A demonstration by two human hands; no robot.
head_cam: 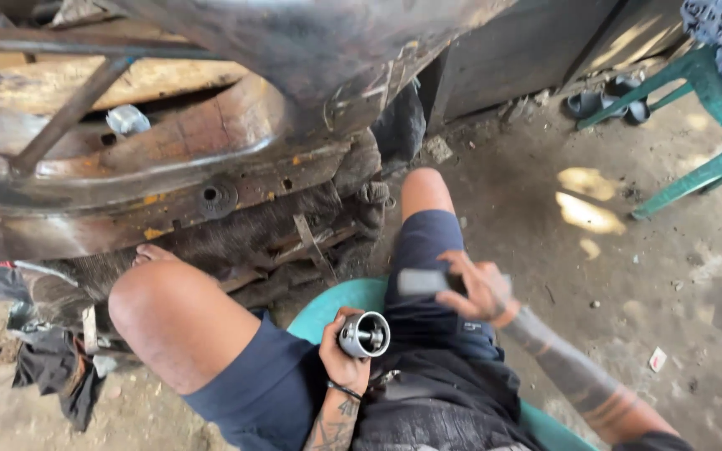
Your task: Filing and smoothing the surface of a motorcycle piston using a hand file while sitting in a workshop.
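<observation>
Left grip (346,351): wrapped round metal cylinder (364,334), open end up.
Right grip (482,291): pinching grey block (424,282), at one o'clock from cylinder, apart.

The dirt floor (628,276) spreads right of the gripping hands. On it, well right, lies a small white scrap (657,360); far up-right stand green chair legs (712,167) and dark sandals (607,102); left lies black cloth (56,376).

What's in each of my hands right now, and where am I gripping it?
Left hand: a short metal cylinder, fingers around its outer wall, open end up. Right hand: a flat grey block, gripped at one end; what it is cannot be told.
</observation>
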